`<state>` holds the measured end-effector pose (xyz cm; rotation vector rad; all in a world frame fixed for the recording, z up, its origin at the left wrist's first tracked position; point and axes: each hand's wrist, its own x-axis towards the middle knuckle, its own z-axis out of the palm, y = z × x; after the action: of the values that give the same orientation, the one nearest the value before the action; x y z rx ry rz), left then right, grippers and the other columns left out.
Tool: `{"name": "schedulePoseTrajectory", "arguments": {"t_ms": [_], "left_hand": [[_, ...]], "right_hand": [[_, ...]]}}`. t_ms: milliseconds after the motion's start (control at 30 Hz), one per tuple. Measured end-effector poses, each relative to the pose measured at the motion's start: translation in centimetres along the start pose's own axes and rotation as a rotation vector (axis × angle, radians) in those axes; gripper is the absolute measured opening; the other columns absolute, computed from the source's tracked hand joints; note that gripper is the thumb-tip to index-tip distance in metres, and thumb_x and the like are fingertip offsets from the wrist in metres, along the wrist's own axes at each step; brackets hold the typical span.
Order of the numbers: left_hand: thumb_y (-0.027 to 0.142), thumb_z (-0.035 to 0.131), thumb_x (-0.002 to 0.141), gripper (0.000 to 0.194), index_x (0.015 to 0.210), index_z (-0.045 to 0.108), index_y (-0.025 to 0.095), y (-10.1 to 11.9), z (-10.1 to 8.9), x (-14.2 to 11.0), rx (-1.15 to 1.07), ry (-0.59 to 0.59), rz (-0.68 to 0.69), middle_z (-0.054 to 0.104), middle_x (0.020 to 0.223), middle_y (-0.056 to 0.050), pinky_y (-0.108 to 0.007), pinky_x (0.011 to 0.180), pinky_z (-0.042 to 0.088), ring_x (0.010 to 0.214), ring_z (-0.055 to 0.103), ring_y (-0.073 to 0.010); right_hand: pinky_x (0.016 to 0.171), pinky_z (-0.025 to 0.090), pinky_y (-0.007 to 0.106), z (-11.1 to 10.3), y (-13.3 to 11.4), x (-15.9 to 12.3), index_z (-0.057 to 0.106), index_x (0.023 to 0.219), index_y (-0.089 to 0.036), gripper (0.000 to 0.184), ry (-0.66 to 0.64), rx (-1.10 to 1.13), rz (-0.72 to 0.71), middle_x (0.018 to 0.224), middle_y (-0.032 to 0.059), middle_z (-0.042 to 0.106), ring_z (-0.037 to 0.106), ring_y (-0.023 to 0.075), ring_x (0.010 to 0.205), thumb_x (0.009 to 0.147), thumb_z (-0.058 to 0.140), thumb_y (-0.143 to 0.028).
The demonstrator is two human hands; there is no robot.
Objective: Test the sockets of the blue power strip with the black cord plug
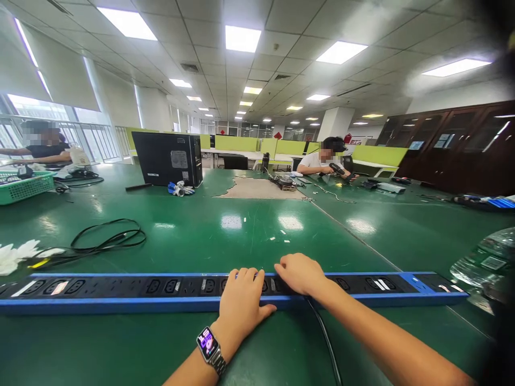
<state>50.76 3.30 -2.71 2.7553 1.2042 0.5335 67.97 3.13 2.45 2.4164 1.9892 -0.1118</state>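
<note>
A long blue and black power strip point(189, 287) with rows of sockets lies across the green table in front of me. My left hand point(241, 297), with a watch on its wrist, grips the strip near its middle. Its fingers curl over the far edge and the thumb lies on the near side. My right hand point(300, 273) is closed on top of the strip, just to the right. A black power cable point(326, 338) runs from under that hand toward me. Its plug end is hidden by the hand.
A loose black cable point(108, 236) and white gloves point(20, 254) lie at left. Farther back stand a black computer case point(167, 159) and a green basket point(26, 187). A plastic bottle point(488, 257) lies at right. Two people sit across the table, one at left, one at right.
</note>
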Motion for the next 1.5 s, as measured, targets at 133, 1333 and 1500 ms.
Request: {"name": "schedulePoseTrajectory", "arguments": {"t_ms": [133,1333,1500], "left_hand": [[0.050,0.077,0.071,0.065,0.125,0.056,0.022,-0.1,0.1,0.1,-0.031,0.000,-0.011,0.064,0.123,-0.009,-0.049,0.102,0.040,0.114,0.056,-0.0303],[0.014,0.052,0.086,0.034,0.117,0.058,0.027,6.4,1.8,4.0,-0.215,-0.033,0.075,0.070,0.107,-0.002,-0.042,0.100,0.045,0.101,0.063,-0.0197],[0.038,0.074,0.075,0.056,0.125,0.054,0.022,4.7,0.1,3.2,-0.184,-0.030,0.028,0.066,0.118,-0.009,-0.044,0.098,0.046,0.109,0.060,-0.0272]], "right_hand": [[0.061,0.039,0.028,0.5,0.4,0.1,0.073,0.070,-0.020,0.039,-0.030,0.043,-0.052,0.081,0.0102,0.074,0.068,0.0207,0.076,0.089,0.042,-0.034],[0.072,0.041,0.032,4.7,5.6,-2.4,0.065,0.072,-0.022,0.043,0.298,0.178,0.059,0.081,0.0060,0.071,0.062,0.0219,0.082,0.095,0.031,-0.034],[0.092,0.042,0.036,5.9,7.7,-4.1,0.067,0.105,-0.022,0.032,0.459,0.411,-0.357,0.109,0.0064,0.068,0.057,0.0211,0.105,0.090,0.038,-0.027]]}}
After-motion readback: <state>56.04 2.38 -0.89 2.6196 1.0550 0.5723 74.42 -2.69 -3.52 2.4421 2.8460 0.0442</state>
